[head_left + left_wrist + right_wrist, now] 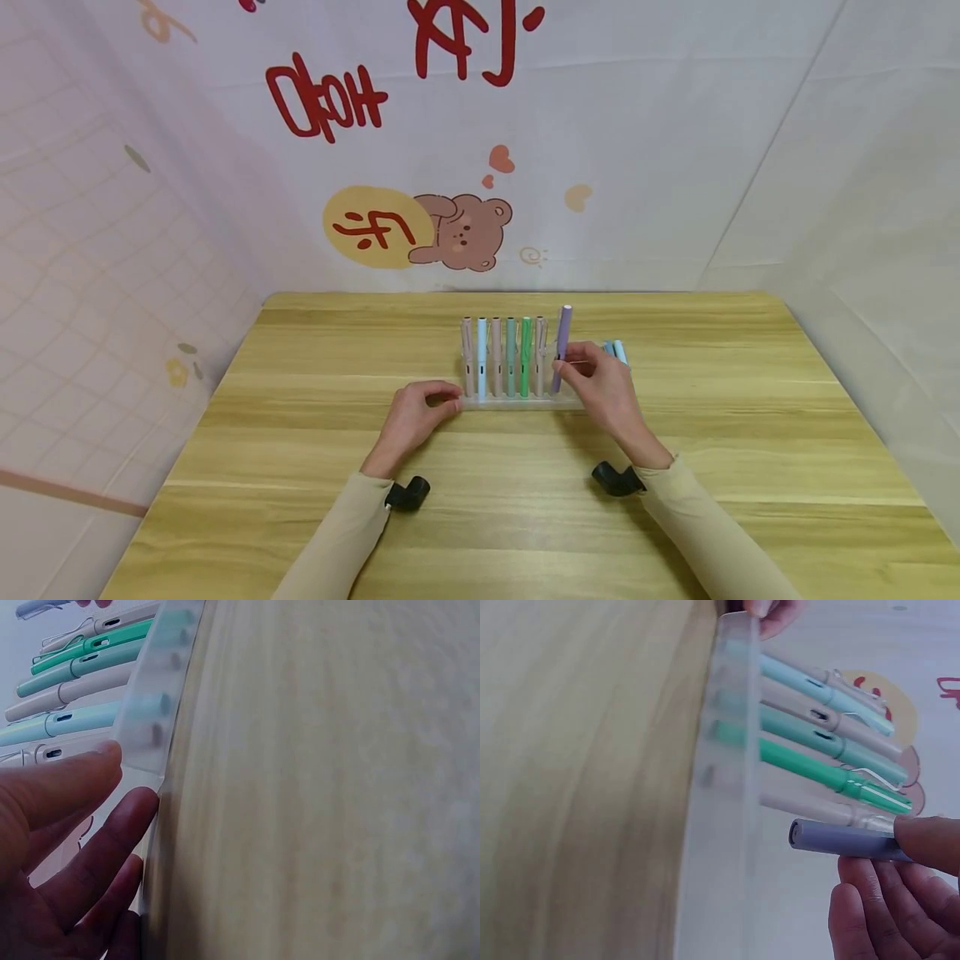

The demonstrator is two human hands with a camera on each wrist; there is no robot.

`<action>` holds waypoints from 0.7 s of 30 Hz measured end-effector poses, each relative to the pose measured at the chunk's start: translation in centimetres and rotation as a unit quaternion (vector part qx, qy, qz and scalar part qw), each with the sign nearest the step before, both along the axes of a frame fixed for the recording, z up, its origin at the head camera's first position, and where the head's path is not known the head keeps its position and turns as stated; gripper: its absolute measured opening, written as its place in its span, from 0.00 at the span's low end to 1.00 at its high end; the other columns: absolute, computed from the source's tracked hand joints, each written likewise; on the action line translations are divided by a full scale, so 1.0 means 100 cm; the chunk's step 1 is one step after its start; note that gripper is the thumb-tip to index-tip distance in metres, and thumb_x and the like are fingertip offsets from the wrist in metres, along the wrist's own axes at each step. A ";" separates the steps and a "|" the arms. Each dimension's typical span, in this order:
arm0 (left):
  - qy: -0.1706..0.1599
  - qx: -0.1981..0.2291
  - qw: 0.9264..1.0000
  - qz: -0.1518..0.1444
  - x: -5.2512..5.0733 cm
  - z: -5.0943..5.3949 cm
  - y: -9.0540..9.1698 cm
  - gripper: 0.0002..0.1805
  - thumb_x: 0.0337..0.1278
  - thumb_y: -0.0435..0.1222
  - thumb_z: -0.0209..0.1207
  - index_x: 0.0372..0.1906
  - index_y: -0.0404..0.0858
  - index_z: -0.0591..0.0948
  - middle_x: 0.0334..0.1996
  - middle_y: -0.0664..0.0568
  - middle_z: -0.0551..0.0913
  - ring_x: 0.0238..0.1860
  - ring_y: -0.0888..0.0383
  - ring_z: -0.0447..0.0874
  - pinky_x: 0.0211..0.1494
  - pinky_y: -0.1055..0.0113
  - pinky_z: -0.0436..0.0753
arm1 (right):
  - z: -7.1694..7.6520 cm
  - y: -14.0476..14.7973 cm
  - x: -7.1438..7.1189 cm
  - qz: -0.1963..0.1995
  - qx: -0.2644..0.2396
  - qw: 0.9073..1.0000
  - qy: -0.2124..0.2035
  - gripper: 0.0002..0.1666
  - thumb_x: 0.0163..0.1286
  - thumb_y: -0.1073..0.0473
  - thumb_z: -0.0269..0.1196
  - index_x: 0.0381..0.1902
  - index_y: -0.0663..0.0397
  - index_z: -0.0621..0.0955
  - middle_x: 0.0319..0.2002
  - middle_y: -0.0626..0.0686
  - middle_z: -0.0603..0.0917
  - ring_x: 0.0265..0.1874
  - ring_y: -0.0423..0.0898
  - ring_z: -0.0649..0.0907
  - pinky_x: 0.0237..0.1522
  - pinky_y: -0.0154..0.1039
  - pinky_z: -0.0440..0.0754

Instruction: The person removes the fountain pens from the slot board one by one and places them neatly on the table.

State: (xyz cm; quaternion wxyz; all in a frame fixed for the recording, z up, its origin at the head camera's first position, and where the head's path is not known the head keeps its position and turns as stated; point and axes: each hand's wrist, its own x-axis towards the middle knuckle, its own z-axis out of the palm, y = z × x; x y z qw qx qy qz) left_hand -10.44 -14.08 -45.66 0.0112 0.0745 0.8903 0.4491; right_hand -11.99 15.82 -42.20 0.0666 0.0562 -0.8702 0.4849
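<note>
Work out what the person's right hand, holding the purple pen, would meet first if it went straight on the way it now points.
Probably the nearest beige pen, standing just left of the purple pen that the right hand holds; depth is unclear, so it might miss it.

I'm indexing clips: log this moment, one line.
left hand: touches translucent pen rack; right hand: pinches purple pen, clear of rack; green pen: upright in rack

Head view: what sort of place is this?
Probably a small staged recording booth, though I can't be certain: a wood-grain table, pale creased hangings printed with a cartoon bear, and black devices on both wrists.
</note>
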 end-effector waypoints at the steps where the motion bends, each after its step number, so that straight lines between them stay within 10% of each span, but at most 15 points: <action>1: 0.000 0.000 1.000 0.000 0.000 0.000 0.000 0.07 0.61 0.34 0.71 0.43 0.43 0.91 0.45 0.53 0.90 0.53 0.50 0.85 0.60 0.49 0.80 | 0.001 0.001 0.001 0.001 -0.002 1.000 0.000 0.16 0.73 0.58 0.69 0.52 0.63 0.84 0.46 0.60 0.89 0.44 0.55 0.89 0.46 0.51 0.88; 13: 0.000 -0.002 1.000 0.002 0.000 0.000 0.001 0.07 0.60 0.34 0.72 0.43 0.43 0.91 0.45 0.53 0.91 0.53 0.50 0.86 0.61 0.49 0.80 | 0.016 0.007 0.010 0.005 -0.017 1.000 0.021 0.16 0.72 0.60 0.69 0.53 0.63 0.85 0.44 0.58 0.87 0.43 0.56 0.90 0.49 0.51 0.87; 21: -0.003 0.004 1.000 0.004 0.000 0.001 0.001 0.07 0.60 0.34 0.72 0.43 0.42 0.92 0.45 0.53 0.90 0.54 0.50 0.85 0.61 0.49 0.80 | 0.024 0.016 0.015 -0.010 -0.013 1.000 0.019 0.19 0.73 0.57 0.69 0.56 0.62 0.85 0.44 0.59 0.88 0.43 0.55 0.89 0.42 0.26 0.81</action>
